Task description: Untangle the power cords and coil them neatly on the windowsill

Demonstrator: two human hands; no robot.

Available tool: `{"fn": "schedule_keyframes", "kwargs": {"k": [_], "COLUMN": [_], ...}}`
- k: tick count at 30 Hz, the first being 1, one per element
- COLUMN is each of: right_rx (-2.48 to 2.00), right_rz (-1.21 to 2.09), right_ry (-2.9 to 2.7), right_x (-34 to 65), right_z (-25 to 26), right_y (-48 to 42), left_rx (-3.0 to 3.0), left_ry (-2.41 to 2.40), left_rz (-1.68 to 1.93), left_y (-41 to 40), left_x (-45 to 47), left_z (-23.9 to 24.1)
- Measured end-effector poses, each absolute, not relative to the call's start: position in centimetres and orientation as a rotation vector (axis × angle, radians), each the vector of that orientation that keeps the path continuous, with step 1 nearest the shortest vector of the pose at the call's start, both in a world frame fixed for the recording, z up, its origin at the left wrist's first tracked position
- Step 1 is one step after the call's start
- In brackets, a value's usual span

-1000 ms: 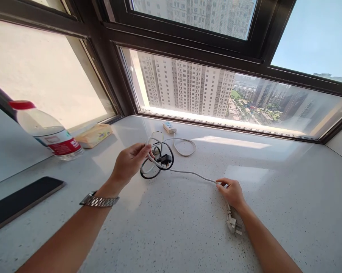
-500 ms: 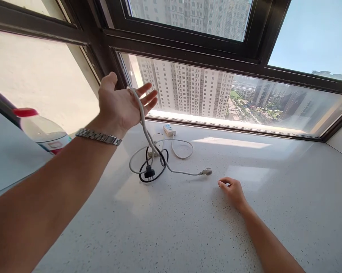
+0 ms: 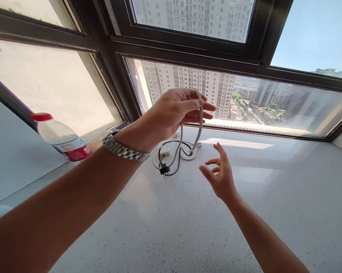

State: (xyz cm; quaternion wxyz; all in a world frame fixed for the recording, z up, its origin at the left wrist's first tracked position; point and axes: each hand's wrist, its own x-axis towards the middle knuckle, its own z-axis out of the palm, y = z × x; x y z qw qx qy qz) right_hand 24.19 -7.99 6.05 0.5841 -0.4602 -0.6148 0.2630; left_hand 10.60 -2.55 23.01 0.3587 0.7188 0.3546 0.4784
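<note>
My left hand [image 3: 175,110], with a metal watch [image 3: 122,148] on its wrist, is raised above the white sill and closed on a loop of the white power cable [image 3: 199,127]. The cable hangs from my fingers down to a tangle on the sill, where a black cable with a black plug [image 3: 164,170] is wound in with it. My right hand [image 3: 220,176] hovers in the air below and to the right of the hanging loop, fingers spread, holding nothing. A white power strip [image 3: 165,152] shows partly behind the cables.
A water bottle [image 3: 63,140] with a red cap and red label lies at the left by the window. Dark window frames [image 3: 188,57] run along the back of the speckled white sill [image 3: 188,227]. Tall buildings show outside.
My left hand moved right and closed on the white cable, lifting a loop of it. My right hand rose off the sill and opened. The white plug end was drawn back toward the tangle.
</note>
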Motion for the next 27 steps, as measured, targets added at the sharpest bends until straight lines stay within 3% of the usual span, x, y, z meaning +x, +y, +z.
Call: {"fn": "schedule_keyframes", "kwargs": {"k": [5, 8, 11, 15, 18, 23, 27], "right_rx": [-0.936, -0.889, -0.815, -0.719, -0.686, -0.719, -0.639], "right_rz": [0.613, 0.741, 0.942, 1.022, 0.985, 0.917, 1.039], "right_ry": [-1.522, -1.415, -1.321, -1.294, -1.306, -1.361, -1.393], "right_x": [22.2, 23.3, 25.7, 28.5, 29.8, 30.6, 29.3], "right_z": [10.1, 11.3, 12.7, 14.2, 14.5, 14.4, 14.2], "right_y": [-6.5, -6.2, -6.4, -6.4, -6.0, -6.1, -7.6], "left_rx": [2.157, 2.267, 2.353, 2.377, 2.275, 2.21, 2.145], "left_ry": [0.869, 0.905, 1.088, 1.119, 1.11, 0.898, 1.045], "left_rz": [1.08, 1.195, 1.255, 0.694, 0.64, 0.598, 0.707], "left_y": [-4.1, -3.5, -0.6, 3.9, 5.3, 5.0, 5.0], "left_x": [11.9, 10.5, 7.5, 4.3, 3.4, 3.6, 5.8], "left_z": [23.0, 21.5, 16.8, 8.6, 5.1, 5.0, 4.9]}}
